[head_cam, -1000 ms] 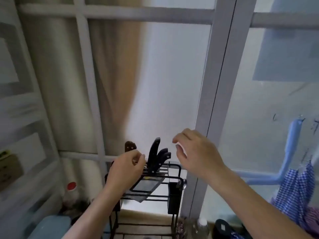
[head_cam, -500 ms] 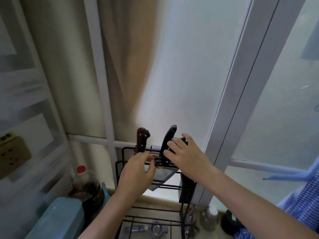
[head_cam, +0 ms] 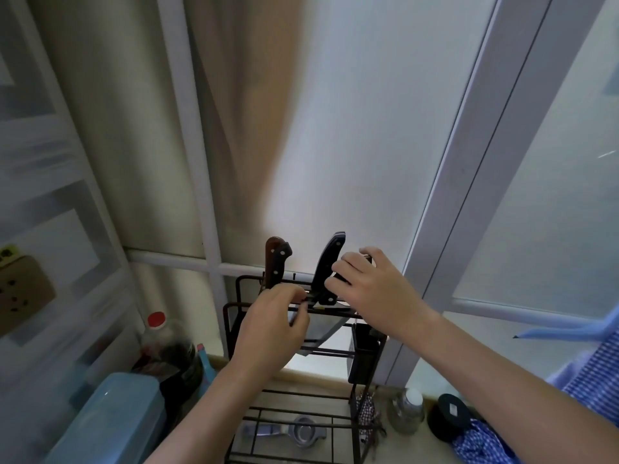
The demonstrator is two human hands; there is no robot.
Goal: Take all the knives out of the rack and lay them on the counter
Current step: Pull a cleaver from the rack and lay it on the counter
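A black wire rack (head_cam: pixel 231 329) stands on the counter by the window. A brown-handled knife (head_cam: pixel 276 262) sticks up at the rack's left, and a black-handled knife (head_cam: pixel 328 262) stands beside it, its broad blade (head_cam: pixel 321 333) hanging below the top bars. My left hand (head_cam: pixel 271 333) pinches the rack's top bars just under the brown handle. My right hand (head_cam: pixel 371 296) is wrapped around a dark handle to the right of the black-handled knife; most of that handle is hidden by my fingers.
A red-capped bottle (head_cam: pixel 160 333) and a light blue container (head_cam: pixel 110 423) sit left of the rack. A black holder (head_cam: pixel 363 356) hangs on the rack's right side. A small jar (head_cam: pixel 407 410), a black round object (head_cam: pixel 450 416) and blue checked cloth (head_cam: pixel 485 443) lie on the counter at right.
The view tilted down and closer to the rack. My right hand came down from above onto the knife handles and closed on one; my left hand stayed on the rack's top.
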